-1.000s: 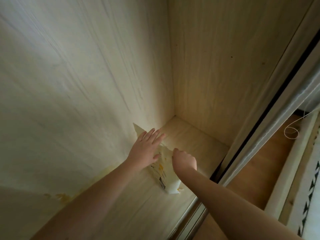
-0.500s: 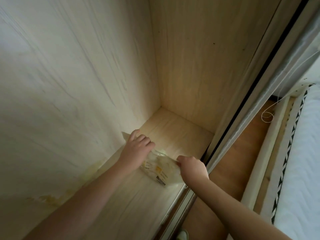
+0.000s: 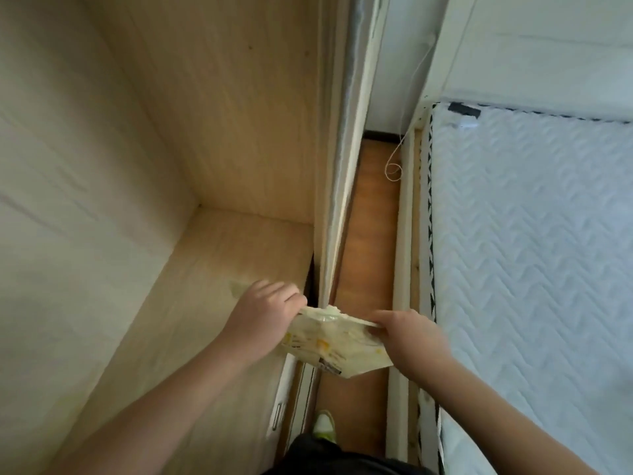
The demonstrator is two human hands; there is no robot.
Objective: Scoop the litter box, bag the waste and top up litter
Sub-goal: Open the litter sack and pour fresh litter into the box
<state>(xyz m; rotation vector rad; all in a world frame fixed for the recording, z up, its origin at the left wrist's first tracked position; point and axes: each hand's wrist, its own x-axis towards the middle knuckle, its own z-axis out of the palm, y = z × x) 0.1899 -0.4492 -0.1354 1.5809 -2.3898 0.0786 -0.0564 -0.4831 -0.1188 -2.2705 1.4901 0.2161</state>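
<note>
Pale wood-grain laminate lines the wardrobe walls point(image 3: 102, 166) and its shelf point(image 3: 212, 269), matt and smooth. The bag point(image 3: 329, 344) is thin, crinkled plastic with a soft sheen, cream with yellow print. The floor point(image 3: 370, 217) is warm orange wood, slightly glossy. The mattress point(image 3: 531, 252) wears white quilted cloth, stitched in zigzags, matt.

Bag point(image 3: 334, 341) print too blurred for us to read; shoe point(image 3: 323, 427) at 6 o'clock half hidden.
</note>
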